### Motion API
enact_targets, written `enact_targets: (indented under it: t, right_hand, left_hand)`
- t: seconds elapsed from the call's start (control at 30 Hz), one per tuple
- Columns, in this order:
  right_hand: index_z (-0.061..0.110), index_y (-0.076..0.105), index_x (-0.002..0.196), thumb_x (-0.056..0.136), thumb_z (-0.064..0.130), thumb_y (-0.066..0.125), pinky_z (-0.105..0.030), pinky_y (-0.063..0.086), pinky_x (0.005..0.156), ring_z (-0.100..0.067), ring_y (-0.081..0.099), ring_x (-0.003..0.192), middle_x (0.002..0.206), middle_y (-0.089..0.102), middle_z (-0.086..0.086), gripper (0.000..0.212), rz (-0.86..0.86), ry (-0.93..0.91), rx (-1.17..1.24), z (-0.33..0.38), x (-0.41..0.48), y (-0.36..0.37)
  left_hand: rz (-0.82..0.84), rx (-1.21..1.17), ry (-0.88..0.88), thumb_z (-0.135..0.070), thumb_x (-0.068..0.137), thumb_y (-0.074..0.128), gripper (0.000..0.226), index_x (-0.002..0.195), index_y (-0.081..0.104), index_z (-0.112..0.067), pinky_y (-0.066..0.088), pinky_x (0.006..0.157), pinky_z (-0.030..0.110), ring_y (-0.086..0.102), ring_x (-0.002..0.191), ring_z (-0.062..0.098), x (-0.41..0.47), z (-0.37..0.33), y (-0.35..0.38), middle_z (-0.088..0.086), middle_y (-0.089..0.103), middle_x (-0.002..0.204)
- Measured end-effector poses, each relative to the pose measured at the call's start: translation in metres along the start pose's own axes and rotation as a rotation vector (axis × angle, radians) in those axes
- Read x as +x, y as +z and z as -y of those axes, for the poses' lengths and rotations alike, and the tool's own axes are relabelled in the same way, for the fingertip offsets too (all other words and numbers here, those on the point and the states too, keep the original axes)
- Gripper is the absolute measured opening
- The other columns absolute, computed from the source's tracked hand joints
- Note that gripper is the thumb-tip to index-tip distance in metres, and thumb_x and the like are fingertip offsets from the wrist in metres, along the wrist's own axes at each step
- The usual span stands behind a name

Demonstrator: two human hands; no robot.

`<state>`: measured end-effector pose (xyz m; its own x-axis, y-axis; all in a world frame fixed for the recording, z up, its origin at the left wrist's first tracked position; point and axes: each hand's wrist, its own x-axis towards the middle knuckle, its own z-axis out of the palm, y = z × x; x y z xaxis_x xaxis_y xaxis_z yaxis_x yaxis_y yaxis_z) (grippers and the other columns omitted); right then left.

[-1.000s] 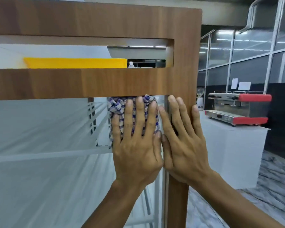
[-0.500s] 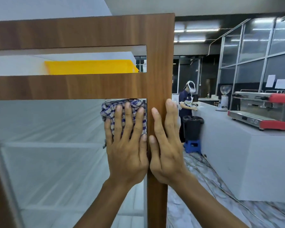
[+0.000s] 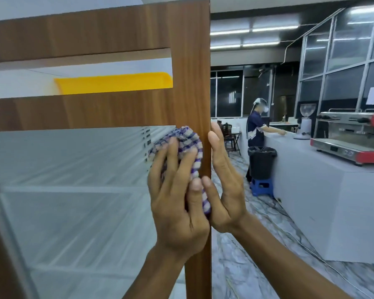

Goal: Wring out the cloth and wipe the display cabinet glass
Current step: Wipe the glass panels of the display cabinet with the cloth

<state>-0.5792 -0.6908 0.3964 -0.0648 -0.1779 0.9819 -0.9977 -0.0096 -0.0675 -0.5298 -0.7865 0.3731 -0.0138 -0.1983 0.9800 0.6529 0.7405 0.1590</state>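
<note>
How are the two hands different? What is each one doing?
The left hand presses the checked cloth against the cabinet glass; the right hand holds no cloth. The left hand's fingers spread across the cloth; the right hand's lie together along the edge of the wooden frame. Both point upward, side by side.
</note>
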Motion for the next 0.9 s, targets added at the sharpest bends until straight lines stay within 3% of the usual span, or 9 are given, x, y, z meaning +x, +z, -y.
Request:
enact_targets:
  t: [0.13, 0.2, 0.3, 0.37, 0.5, 0.6, 0.7, 0.77, 0.9]
  right_hand:
    - [-0.013, 0.023, 0.148, 0.108, 0.032, 0.033, -0.060, 0.023, 0.122, -0.042, 0.021, 0.154, 0.160, 0.021, -0.027, 0.060, -0.012, -0.054, 0.166, -0.022, -0.001, 0.001]
    - [-0.010, 0.025, 0.149, 0.109, 0.032, 0.032, -0.063, 0.023, 0.122, -0.040, 0.019, 0.154, 0.160, 0.020, -0.025, 0.059, -0.001, -0.104, 0.248, -0.036, -0.001, 0.002]
    - [-0.009, 0.025, 0.148, 0.107, 0.022, 0.031, -0.058, 0.021, 0.124, -0.036, 0.018, 0.155, 0.161, 0.020, -0.023, 0.052, 0.012, -0.158, 0.386, -0.054, -0.002, 0.006]
    - [-0.010, 0.024, 0.148, 0.106, 0.016, 0.033, -0.056, 0.021, 0.124, -0.037, 0.018, 0.155, 0.161, 0.021, -0.021, 0.051, 0.026, -0.157, 0.451, -0.068, -0.003, 0.008]
    - [0.002, 0.019, 0.154, 0.109, 0.033, 0.028, -0.066, 0.024, 0.121, -0.038, 0.017, 0.156, 0.163, 0.020, -0.019, 0.054, 0.051, -0.145, 0.530, -0.085, -0.005, 0.020]
    - [-0.001, 0.022, 0.151, 0.109, 0.031, 0.025, -0.068, 0.025, 0.119, -0.041, 0.021, 0.154, 0.162, 0.024, -0.022, 0.054, -0.001, -0.146, 0.633, -0.085, -0.006, 0.030]
    - [-0.006, 0.025, 0.149, 0.109, 0.031, 0.024, -0.069, 0.028, 0.117, -0.042, 0.024, 0.153, 0.160, 0.027, -0.025, 0.054, -0.058, -0.114, 0.684, -0.091, -0.005, 0.035]
    - [-0.007, 0.026, 0.148, 0.109, 0.035, 0.024, -0.067, 0.029, 0.118, -0.042, 0.027, 0.152, 0.158, 0.030, -0.026, 0.057, -0.052, -0.115, 0.682, -0.095, -0.002, 0.038]
    - [-0.009, 0.038, 0.144, 0.109, 0.030, 0.025, -0.061, 0.029, 0.120, -0.044, 0.029, 0.151, 0.153, 0.038, -0.030, 0.054, -0.041, -0.185, 0.692, -0.107, 0.000, 0.041]
  left_hand:
    - [0.099, 0.217, 0.066, -0.036, 0.111, 0.029, 0.050, 0.156, 0.030, -0.013, 0.013, 0.127, 0.049, 0.012, 0.159, 0.036, 0.000, 0.002, 0.013, 0.023, 0.024, 0.165]
    - [0.092, 0.260, 0.071, -0.036, 0.111, 0.030, 0.051, 0.155, 0.029, -0.011, 0.008, 0.128, 0.054, 0.005, 0.159, 0.042, -0.002, -0.001, 0.015, 0.026, 0.015, 0.166]
    - [0.056, 0.329, 0.045, -0.033, 0.110, 0.034, 0.051, 0.156, 0.027, -0.012, 0.012, 0.127, 0.064, 0.003, 0.159, 0.042, -0.004, -0.007, 0.021, 0.023, 0.008, 0.168]
    - [0.016, 0.391, -0.004, -0.030, 0.109, 0.037, 0.053, 0.158, 0.027, -0.014, 0.017, 0.128, 0.058, 0.008, 0.160, 0.036, -0.007, -0.013, 0.027, 0.022, 0.010, 0.169]
    - [-0.077, 0.521, -0.141, -0.029, 0.108, 0.039, 0.055, 0.160, 0.022, -0.019, 0.022, 0.128, 0.031, 0.015, 0.160, 0.020, -0.019, -0.030, 0.042, 0.014, 0.019, 0.171]
    - [-0.119, 0.736, -0.077, -0.025, 0.110, 0.039, 0.054, 0.162, 0.026, -0.020, 0.023, 0.128, 0.041, 0.018, 0.160, 0.025, -0.025, -0.034, 0.056, 0.009, 0.024, 0.171]
    - [-0.078, 0.927, 0.070, -0.026, 0.112, 0.038, 0.054, 0.164, 0.023, -0.030, 0.025, 0.128, 0.040, 0.019, 0.159, 0.031, -0.032, -0.031, 0.063, 0.012, 0.025, 0.168]
    - [-0.061, 1.027, 0.115, -0.028, 0.112, 0.037, 0.054, 0.164, 0.022, -0.033, 0.025, 0.128, 0.040, 0.020, 0.159, 0.031, -0.032, -0.030, 0.065, 0.004, 0.021, 0.171]
    - [-0.051, 1.192, 0.227, -0.026, 0.112, 0.036, 0.045, 0.157, 0.040, -0.020, 0.024, 0.128, 0.044, 0.019, 0.159, 0.030, -0.031, -0.028, 0.073, 0.001, 0.024, 0.170]
